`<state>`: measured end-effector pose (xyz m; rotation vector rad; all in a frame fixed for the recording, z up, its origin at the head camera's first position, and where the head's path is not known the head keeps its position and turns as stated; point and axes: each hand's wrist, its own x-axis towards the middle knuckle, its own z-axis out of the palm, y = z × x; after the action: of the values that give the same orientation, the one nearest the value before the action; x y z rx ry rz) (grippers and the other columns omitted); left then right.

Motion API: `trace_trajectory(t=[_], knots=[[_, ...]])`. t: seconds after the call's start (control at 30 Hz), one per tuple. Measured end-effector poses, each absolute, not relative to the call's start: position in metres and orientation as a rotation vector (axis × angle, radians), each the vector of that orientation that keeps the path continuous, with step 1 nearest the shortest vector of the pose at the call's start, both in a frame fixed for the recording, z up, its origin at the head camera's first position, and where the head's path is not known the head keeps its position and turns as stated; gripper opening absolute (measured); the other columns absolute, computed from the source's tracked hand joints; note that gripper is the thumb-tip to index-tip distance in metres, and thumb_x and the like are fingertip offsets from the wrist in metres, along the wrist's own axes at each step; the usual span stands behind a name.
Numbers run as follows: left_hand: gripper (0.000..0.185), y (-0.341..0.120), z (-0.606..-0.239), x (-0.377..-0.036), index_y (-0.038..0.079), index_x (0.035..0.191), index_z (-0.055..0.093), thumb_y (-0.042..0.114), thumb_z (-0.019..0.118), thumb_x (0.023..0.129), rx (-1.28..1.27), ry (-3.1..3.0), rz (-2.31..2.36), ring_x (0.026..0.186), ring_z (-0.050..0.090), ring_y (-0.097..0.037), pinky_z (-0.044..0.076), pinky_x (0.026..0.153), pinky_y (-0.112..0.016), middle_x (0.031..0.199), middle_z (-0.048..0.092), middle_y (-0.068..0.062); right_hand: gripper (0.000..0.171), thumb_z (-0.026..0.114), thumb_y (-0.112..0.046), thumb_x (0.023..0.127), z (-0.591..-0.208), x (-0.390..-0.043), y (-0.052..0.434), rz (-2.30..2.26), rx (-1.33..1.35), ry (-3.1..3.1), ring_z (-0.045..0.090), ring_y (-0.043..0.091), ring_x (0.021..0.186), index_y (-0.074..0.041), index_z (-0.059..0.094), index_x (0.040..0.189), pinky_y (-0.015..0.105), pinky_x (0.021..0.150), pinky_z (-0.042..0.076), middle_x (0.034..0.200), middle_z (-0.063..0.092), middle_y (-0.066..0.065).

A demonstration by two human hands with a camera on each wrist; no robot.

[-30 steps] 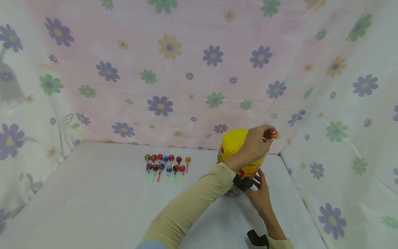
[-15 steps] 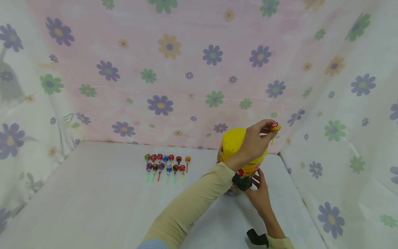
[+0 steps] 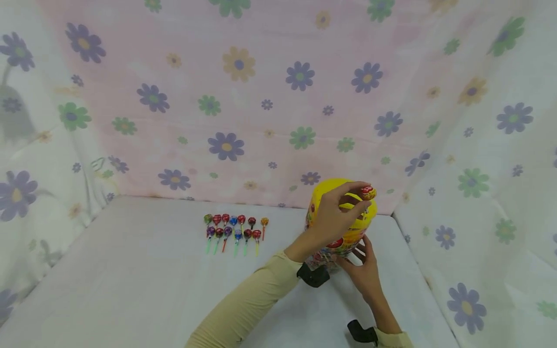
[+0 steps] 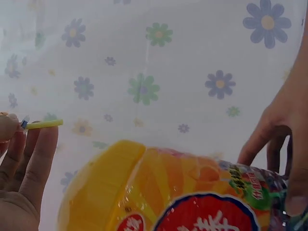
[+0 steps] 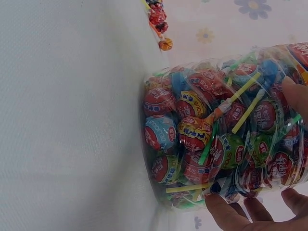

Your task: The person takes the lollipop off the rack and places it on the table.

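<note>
At center right of the frame, the left hand (image 3: 332,220) pinches a lollipop (image 3: 368,193) above the jar (image 3: 348,237), which the right hand (image 3: 363,270) grips low down.

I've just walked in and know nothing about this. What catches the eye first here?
A big yellow-topped jar packed with wrapped lollipops stands at the back right of the white table. The left hand pinches a lollipop above it while the right hand holds the jar's base. To the left, loose lollipops lie in two neat rows.
</note>
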<state>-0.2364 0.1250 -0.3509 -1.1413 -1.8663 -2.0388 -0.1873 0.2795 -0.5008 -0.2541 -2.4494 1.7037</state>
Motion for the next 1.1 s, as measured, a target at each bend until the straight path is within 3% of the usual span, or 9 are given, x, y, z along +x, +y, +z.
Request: trace_trajectory(t=[0.23,0.53,0.8,1.1], knots=[[0.036,0.091,-0.379,-0.231,0.006,0.133,0.063,0.01,0.069,0.098,-1.015,-1.963,-1.978,0.1,0.072,-0.017,0.06,0.084,-0.024,0.116,0.071,-0.012,0.103,0.08,-0.027,0.089,-0.501,-0.188,0.28,1.714,-0.258,-2.445,0.038,0.043,0.142,-0.021,0.01,0.164,0.057,0.11,0.044,0.156,0.033,0.02],[0.038,0.028,-0.418,-0.23,0.002,0.133,0.064,0.005,0.07,0.096,-0.824,-2.002,-2.007,0.095,0.072,-0.032,0.063,0.074,-0.028,0.112,0.07,-0.018,0.103,0.08,-0.027,0.089,-0.504,-0.189,0.278,1.692,-0.272,-2.455,0.037,0.043,0.142,-0.02,0.01,0.164,0.058,0.108,0.046,0.156,0.033,0.02],[0.037,-0.068,-0.463,-0.226,0.002,0.13,0.066,0.003,0.072,0.093,-0.572,-2.242,-1.849,0.088,0.073,-0.023,0.061,0.067,-0.025,0.108,0.071,-0.017,0.103,0.081,-0.032,0.089,-0.502,-0.187,0.273,1.694,-0.272,-2.465,0.038,0.042,0.142,-0.021,0.011,0.164,0.058,0.109,0.046,0.156,0.034,0.019],[0.036,-0.165,-0.5,-0.231,-0.005,0.129,0.063,0.001,0.069,0.095,-0.189,-2.438,-1.576,0.086,0.074,-0.03,0.058,0.062,-0.019,0.105,0.07,-0.024,0.104,0.082,-0.033,0.088,-0.503,-0.186,0.276,1.665,-0.292,-2.477,0.038,0.043,0.142,-0.02,0.013,0.164,0.059,0.108,0.045,0.155,0.036,0.019]])
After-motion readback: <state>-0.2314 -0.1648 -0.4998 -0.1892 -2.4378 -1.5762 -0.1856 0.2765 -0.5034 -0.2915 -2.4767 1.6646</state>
